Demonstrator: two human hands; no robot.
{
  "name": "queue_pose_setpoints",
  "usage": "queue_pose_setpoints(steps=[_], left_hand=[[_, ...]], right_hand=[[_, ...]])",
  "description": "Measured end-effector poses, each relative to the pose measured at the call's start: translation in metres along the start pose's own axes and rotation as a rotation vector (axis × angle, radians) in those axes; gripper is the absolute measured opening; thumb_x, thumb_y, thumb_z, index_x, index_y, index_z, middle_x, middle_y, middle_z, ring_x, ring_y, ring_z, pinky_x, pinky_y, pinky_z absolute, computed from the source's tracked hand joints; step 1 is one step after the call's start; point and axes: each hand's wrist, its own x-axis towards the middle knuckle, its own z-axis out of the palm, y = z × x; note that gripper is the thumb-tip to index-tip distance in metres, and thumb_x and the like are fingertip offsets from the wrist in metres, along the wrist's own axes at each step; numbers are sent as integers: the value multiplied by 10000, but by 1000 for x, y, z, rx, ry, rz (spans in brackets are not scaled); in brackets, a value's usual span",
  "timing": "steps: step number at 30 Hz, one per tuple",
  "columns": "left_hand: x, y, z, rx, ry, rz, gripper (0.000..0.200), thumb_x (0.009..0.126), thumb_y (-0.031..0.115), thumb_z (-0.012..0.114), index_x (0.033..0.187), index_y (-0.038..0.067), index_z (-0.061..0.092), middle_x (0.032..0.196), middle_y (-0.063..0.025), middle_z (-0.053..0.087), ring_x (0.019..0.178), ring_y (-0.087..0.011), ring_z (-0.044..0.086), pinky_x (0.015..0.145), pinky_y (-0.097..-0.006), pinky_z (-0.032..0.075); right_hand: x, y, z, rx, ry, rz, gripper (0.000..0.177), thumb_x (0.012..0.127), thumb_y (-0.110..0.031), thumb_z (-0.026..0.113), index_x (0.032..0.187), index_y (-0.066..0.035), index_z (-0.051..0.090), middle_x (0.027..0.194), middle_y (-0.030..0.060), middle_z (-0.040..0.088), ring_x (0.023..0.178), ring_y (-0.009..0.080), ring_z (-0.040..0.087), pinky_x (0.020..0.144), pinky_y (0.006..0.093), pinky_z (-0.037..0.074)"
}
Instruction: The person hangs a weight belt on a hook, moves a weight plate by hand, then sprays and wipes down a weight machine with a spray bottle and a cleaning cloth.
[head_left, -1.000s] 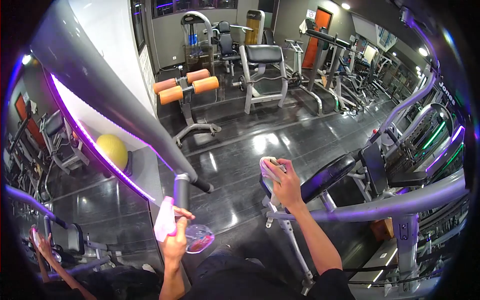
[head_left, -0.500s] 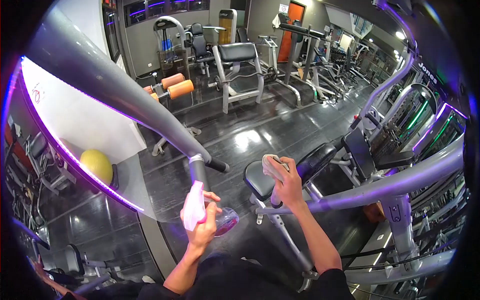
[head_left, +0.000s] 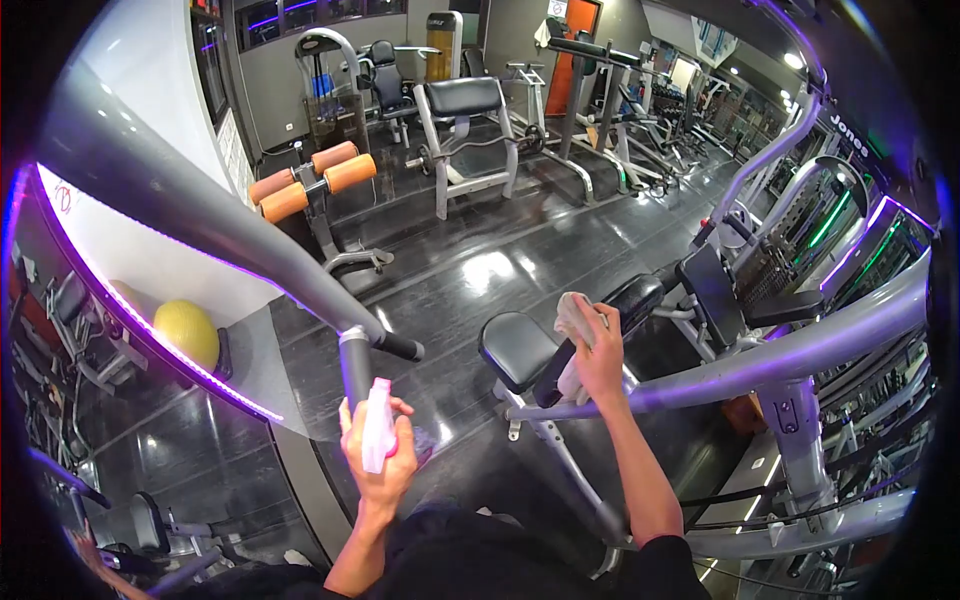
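My left hand (head_left: pixel 392 462) is closed around a spray bottle (head_left: pixel 377 428) with a pink-white trigger head; the bottle's clear body is mostly hidden behind the fingers. Just beyond it is the grey grip (head_left: pixel 355 366) at the end of a thick machine arm (head_left: pixel 270 262), beside a second black grip (head_left: pixel 403 347). My right hand (head_left: pixel 602 368) grasps a pale cloth (head_left: pixel 574 318), part of which hangs below the fingers. That cloth overlaps the dark grip (head_left: pixel 553 380) of the right machine arm (head_left: pixel 720 385).
A black padded seat (head_left: pixel 517 350) stands ahead, close to the right arm. Roller pads (head_left: pixel 350 172), a preacher bench (head_left: pixel 462 97) and other machines stand farther back. A yellow exercise ball (head_left: pixel 187 335) rests at left by a light-edged mirror. Cables (head_left: pixel 790 510) run at lower right.
My right hand has moved right and slightly down with the cloth, which now hangs lower by the grip. My left hand and the spray bottle have shifted left. The view has turned slightly.
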Motion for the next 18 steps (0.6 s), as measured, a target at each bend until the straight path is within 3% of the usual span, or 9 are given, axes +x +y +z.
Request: queue_pose_setpoints(steps=[2, 3, 6, 7, 11, 14, 18], left_hand=[[-3, -7, -12, 88, -17, -16, 175, 726, -29, 588, 890, 30, 594, 753, -54, 641, 731, -269, 629, 1008, -500, 315], [-3, -13, -22, 146, -80, 101, 182, 806, -70, 552, 983, -31, 572, 812, -60, 598, 691, -117, 583, 620, -233, 486], [-7, -23, -38, 152, -30, 88, 218, 801, -72, 556, 1016, -39, 568, 838, -67, 595, 736, -123, 602, 626, -234, 488], [-7, -12, -38, 148, 79, 11, 169, 728, -12, 589, 891, 32, 592, 738, -56, 639, 720, -257, 636, 1043, -509, 294], [-13, -20, -53, 147, 139, 29, 161, 729, -2, 593, 885, 37, 589, 714, -47, 641, 708, -241, 639, 1052, -515, 296], [-16, -31, -62, 95, 163, 26, 154, 733, 8, 597, 884, 39, 587, 699, -44, 639, 699, -235, 639, 1054, -510, 297], [-17, -37, -73, -20, 135, -2, 129, 755, 17, 599, 883, 26, 584, 696, -38, 647, 631, -179, 632, 1072, -491, 282]], right_hand=[[-1, 4, 1, 14, 10, -12, 557, 724, 70, 626, 1243, -127, 585, 1105, 131, 522, 1010, 313, 557, 875, 366, 463], [-3, 4, 3, 27, 0, -10, 550, 731, 71, 619, 1244, -126, 585, 1101, 134, 523, 1008, 310, 555, 882, 364, 457], [-9, -8, 18, 110, -57, -67, 516, 757, 57, 600, 1246, -107, 581, 1095, 140, 528, 1003, 300, 553, 895, 354, 443], [-11, -15, 25, 165, -91, -118, 488, 776, 43, 590, 1246, -88, 578, 1093, 144, 533, 1001, 293, 553, 902, 346, 434], [-14, -70, 55, 455, -253, -190, 452, 839, -16, 555, 1290, -25, 514, 1112, 145, 550, 1033, 250, 543, 925, 311, 399], [-16, -112, 80, 715, -344, -178, 485, 858, -38, 554, 1333, -48, 456, 1092, 146, 535, 1035, 272, 539, 918, 323, 406], [-16, -164, 94, 820, -329, -342, 503, 841, -9, 560, 1330, -47, 450, 1145, 164, 515, 1069, 288, 524, 943, 352, 395]])
